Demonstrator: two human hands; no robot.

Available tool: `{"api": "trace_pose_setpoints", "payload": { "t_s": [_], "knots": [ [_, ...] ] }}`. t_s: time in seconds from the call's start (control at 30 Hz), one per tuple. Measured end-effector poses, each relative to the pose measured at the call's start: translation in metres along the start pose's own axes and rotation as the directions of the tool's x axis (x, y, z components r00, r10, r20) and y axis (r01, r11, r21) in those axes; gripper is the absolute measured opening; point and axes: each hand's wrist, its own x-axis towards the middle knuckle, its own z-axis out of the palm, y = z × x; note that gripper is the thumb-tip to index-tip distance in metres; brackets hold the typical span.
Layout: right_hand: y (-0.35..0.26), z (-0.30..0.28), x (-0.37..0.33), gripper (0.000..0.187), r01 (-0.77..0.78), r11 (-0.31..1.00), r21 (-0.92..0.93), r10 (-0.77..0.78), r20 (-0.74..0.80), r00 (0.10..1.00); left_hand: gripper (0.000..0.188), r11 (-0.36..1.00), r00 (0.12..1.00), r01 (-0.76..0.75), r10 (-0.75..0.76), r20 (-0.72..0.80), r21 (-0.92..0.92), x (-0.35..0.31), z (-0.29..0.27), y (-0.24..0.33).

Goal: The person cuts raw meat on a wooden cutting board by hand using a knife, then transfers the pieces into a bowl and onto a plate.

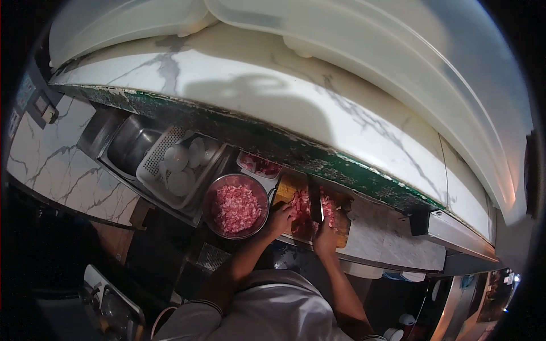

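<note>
On a wooden cutting board (341,232) lies chopped raw meat (300,203), pink and red with pale fat. In my right hand (325,238) is a broad dark cleaver (316,200), its blade standing across the meat and pointing away from me. My left hand (280,221) is at the board's left side, fingers curled against the meat just left of the blade. A round metal bowl (265,213) full of minced meat stands left of that hand. Behind the bowl, a white tray (245,169) holds darker red meat pieces.
Farther left is a metal sink (133,145) beside a white perforated basket (151,170) with pale rounded items inside. A marble-patterned shelf (256,79) with a worn green edge overhangs the counter, carrying large translucent tubs (375,51). Grey counter (387,233) extends right of the board.
</note>
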Motion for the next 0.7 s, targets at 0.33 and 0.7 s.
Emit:
{"api": "trace_pose_setpoints", "payload": {
  "t_s": [0.33,0.7],
  "knots": [
    [0.001,0.062,0.002,0.033,-0.075,0.997,-0.018,0.076,0.031,0.997,0.034,0.978,0.978,-0.062,0.02,-0.209,-0.197,0.001,-0.015,0.019],
    [0.037,0.071,0.001,0.05,-0.091,0.983,-0.158,0.119,0.18,0.977,0.067,0.994,0.995,0.096,-0.097,0.021,0.055,-0.019,-0.004,0.043]
  ]
}}
